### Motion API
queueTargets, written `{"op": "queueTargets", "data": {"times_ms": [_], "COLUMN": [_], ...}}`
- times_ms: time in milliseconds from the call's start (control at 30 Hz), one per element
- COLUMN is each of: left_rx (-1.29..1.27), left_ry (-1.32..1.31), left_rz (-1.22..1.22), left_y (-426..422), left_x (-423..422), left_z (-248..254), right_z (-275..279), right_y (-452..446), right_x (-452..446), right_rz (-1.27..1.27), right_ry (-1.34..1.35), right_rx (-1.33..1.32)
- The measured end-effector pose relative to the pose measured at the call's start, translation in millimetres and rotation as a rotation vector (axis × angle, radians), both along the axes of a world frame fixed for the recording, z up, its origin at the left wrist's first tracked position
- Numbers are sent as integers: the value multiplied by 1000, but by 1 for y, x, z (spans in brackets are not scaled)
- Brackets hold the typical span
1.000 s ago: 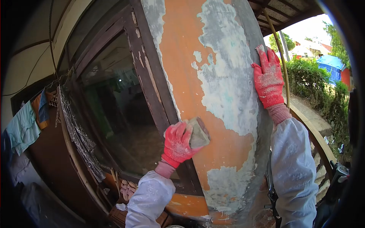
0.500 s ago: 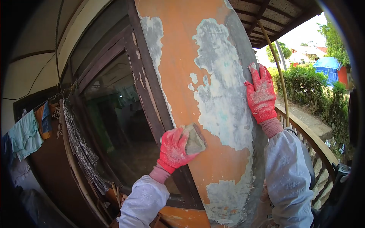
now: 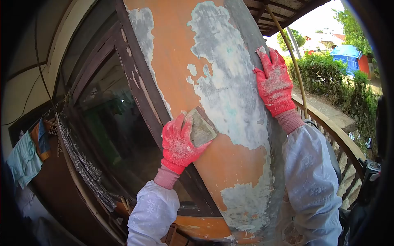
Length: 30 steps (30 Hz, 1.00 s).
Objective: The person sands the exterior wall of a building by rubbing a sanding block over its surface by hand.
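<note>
My left hand, in a dusty red glove, grips a worn grey-beige sanding block with a brownish edge. The block lies against the orange paint of a wall, just beside the dark window frame. Pale white and grey patches spread over the wall where the orange has come off. Higher up, my right hand, also gloved in red, rests with fingers stretched on the wall's grey right edge; it holds nothing. The block's underside is hidden.
A brown wooden window frame with peeling paint borders the wall on the left. Clothes hang farther left near a bamboo pole. On the right run a balustrade, a thin pole and a hedge.
The view has shifted, so the wall sits farther left and higher. My left hand has slid the block up along the wall, nearer the pale patch. My right hand stays on the edge.
</note>
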State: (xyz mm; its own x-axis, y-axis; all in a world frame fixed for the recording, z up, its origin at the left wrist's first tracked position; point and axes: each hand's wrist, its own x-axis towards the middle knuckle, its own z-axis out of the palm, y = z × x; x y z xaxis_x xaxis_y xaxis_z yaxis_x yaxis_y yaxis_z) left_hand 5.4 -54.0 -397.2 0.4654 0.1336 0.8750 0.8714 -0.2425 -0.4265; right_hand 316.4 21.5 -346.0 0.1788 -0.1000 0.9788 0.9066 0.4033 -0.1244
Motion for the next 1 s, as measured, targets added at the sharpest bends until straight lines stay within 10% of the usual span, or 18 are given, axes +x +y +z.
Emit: {"op": "queueTargets", "data": {"times_ms": [233, 333, 633, 867, 1000], "left_rx": [258, 294, -189, 146, 186], "left_ry": [-492, -522, 345, -263, -315], "left_rz": [-57, -76, -122, -57, -105], "left_y": [18, 23, -2, 14, 18], "left_x": [26, 30, -37, 4, 10], "left_z": [179, 173, -207, 15, 14], "right_z": [0, 1, 0, 1, -4], "right_y": [1, 7, 10, 18, 2], "right_x": [4, 4, 6, 8, 8], "right_rz": [-1, -1, -29, -56, -38], "right_ry": [-3, -29, -80, -52, -76], "right_rx": [-20, 63, 137, 96, 79]}}
